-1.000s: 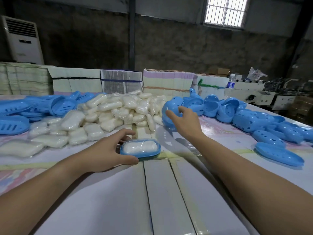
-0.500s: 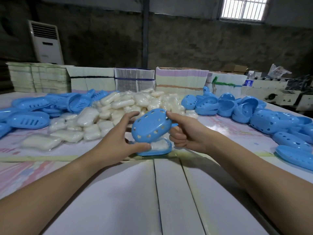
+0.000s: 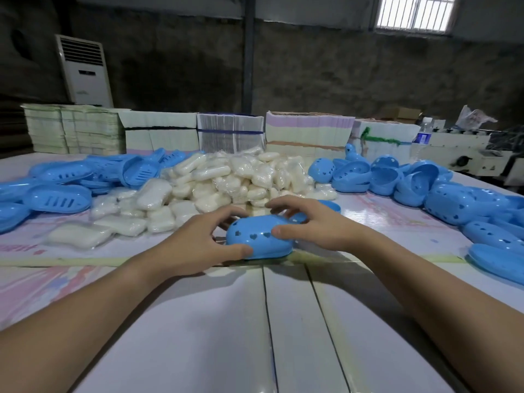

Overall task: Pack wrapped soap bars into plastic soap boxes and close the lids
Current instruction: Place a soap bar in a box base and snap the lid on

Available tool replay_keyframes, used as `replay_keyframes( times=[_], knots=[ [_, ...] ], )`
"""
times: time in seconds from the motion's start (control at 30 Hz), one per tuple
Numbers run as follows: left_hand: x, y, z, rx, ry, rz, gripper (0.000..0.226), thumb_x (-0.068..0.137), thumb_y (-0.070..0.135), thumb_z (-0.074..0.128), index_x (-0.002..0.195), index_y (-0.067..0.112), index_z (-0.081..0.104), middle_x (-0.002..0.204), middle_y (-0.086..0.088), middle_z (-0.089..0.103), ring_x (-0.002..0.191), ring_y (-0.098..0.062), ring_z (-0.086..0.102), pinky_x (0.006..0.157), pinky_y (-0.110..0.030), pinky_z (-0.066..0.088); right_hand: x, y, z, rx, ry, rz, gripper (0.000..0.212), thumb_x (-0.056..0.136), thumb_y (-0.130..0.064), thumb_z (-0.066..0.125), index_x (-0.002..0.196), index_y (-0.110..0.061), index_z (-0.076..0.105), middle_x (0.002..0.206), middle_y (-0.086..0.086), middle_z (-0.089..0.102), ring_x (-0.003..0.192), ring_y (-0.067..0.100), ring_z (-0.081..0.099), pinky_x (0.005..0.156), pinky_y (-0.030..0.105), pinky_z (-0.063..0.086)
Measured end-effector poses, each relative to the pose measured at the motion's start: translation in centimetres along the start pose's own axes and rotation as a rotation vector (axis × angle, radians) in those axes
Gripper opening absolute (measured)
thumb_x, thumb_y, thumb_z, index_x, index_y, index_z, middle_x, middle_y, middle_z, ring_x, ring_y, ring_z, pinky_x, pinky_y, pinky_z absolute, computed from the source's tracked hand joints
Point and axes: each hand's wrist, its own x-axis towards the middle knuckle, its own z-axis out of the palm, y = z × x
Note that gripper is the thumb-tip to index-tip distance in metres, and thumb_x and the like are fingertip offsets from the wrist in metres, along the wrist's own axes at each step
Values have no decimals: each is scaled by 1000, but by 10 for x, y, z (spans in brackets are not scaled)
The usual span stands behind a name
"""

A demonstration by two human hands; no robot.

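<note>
1. The counter (image 3: 198, 321) was white, in a dim workshop.
2. Both hands grasped the blue soap box (image 3: 259, 236) at frame centre: left hand (image 3: 195, 245), right hand (image 3: 314, 225).
3. I judged that even pressure along the lid rim would close it well.

A blue soap box (image 3: 259, 236) with heart-shaped holes lies lid-down-closed before the wrapped soap pile (image 3: 226, 180).

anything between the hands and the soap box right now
Nothing visible. Both the left hand and right hand already grip the soap box directly, lid on, at the table's middle.
</note>
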Motion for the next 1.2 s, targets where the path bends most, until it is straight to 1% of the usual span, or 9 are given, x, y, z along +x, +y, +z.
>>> replay_keyframes(
  times=[0.13, 0.3, 0.4, 0.47, 0.6, 0.7, 0.87, 1.0, 1.2],
  knots=[
    [0, 1, -1, 11, -50, -21, 64, 59, 65, 71, 120, 53, 55, 112, 24, 63, 108, 12, 55, 75, -5, 47, 1, -3, 8, -61, -100, -7, 47, 68, -65, 64, 111, -70, 44, 116, -34, 50, 105, -14, 47, 84, 17, 43],
    [1, -1, -2, 12, -101, -60, 60, 73, 44, 82, 122, 54, 50, 114, 19, 62, 99, 12, 58, 75, -5, 48, 2, -3, 12, -67, -56, -43, 49, 67, -67, 62, 113, -67, 47, 113, -32, 52, 102, -14, 49, 81, 16, 43],
    [2, -3, -3, -12, -112, -86, 65, 66, 49, 84, 121, 54, 50, 115, 15, 62, 98, 0, 64, 85, -23, 57, 3, -3, 13, -86, -61, -32, 58, 68, -67, 60, 124, -59, 48, 113, -31, 52, 102, -11, 51, 80, 16, 43],
    [3, -3, -3, -44, -119, -91, 66, 58, 57, 80, 118, 54, 52, 113, 15, 62, 97, -4, 65, 85, -31, 59, 4, -4, 12, -104, -74, -29, 55, 69, -67, 61, 122, -60, 48, 112, -31, 52, 101, -9, 52, 81, 17, 43],
    [5, -4, -4, -59, -124, -103, 64, 56, 58, 80, 116, 51, 56, 111, 14, 66, 99, -3, 66, 87, -25, 57, 3, -6, 11, -126, -80, -17, 45, 67, -69, 62, 109, -67, 45, 112, -28, 54, 100, -4, 55, 80, 18, 45],
    [6, -5, -4, -91, -144, -100, 55, 65, 50, 82, 115, 49, 59, 110, 12, 68, 96, -1, 66, 84, -16, 54, 4, -8, 13, -146, -63, -12, 49, 69, -68, 62, 114, -60, 45, 111, -23, 56, 98, 1, 57, 79, 21, 47],
    [6, -5, -7, -80, -148, -120, 56, 68, 45, 84, 117, 47, 58, 111, 13, 67, 97, -5, 67, 88, -22, 54, 4, -9, 14, -189, -66, -15, 47, 72, -64, 63, 115, -55, 44, 110, -14, 59, 94, 7, 59, 81, 30, 52],
    [3, -4, -4, -58, -125, -94, 71, 62, 42, 87, 124, 45, 54, 114, 15, 65, 94, 0, 64, 73, -11, 50, 2, -11, 18, -229, -35, -66, 50, 72, -67, 62, 115, -56, 41, 105, -23, 55, 92, 4, 56, 79, 31, 52],
    [3, -5, -5, -82, -129, -80, 65, 69, 28, 90, 122, 42, 56, 113, 8, 66, 85, -1, 66, 68, -16, 53, 3, -10, 21, -219, 0, -96, 49, 73, -68, 59, 117, -58, 39, 101, -37, 48, 96, -8, 50, 76, 22, 46]
  ],
)
